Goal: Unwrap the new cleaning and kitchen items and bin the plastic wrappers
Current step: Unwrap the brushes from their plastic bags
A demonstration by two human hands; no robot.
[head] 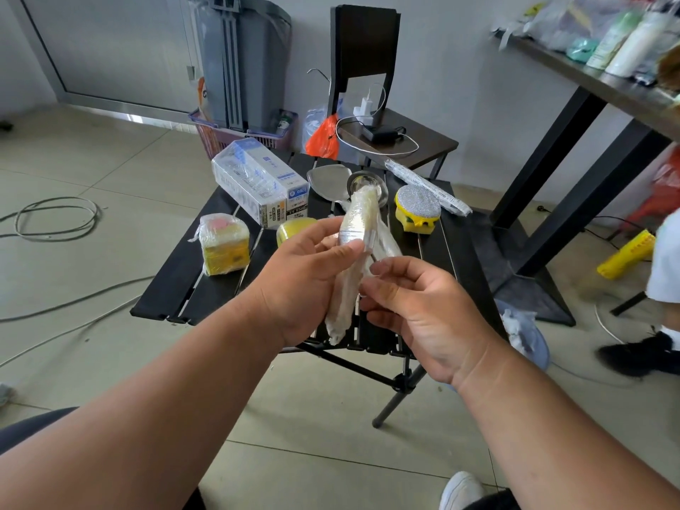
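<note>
My left hand (305, 274) grips a long item wrapped in cloudy plastic film (355, 230), held upright over the black slatted table (191, 285). A silvery band shows through the wrap near my thumb. My right hand (415, 307) pinches a loose strip of the film beside it. On the table lie a wrapped yellow sponge pack (222, 242), a wrapped white box (257, 182), a yellow sponge (294, 228), a silver-topped yellow scrubber (417, 207), a metal strainer (366, 182), a metal scoop (327, 182) and a wrapped long stick (427, 185).
A bin with crumpled plastic (522, 333) stands on the floor right of the table. Behind are a small side table with a charger (382, 132), a grey mop bucket (243, 57) and an orange bag (323, 136). Cables cross the floor at left. Another person stands at far right.
</note>
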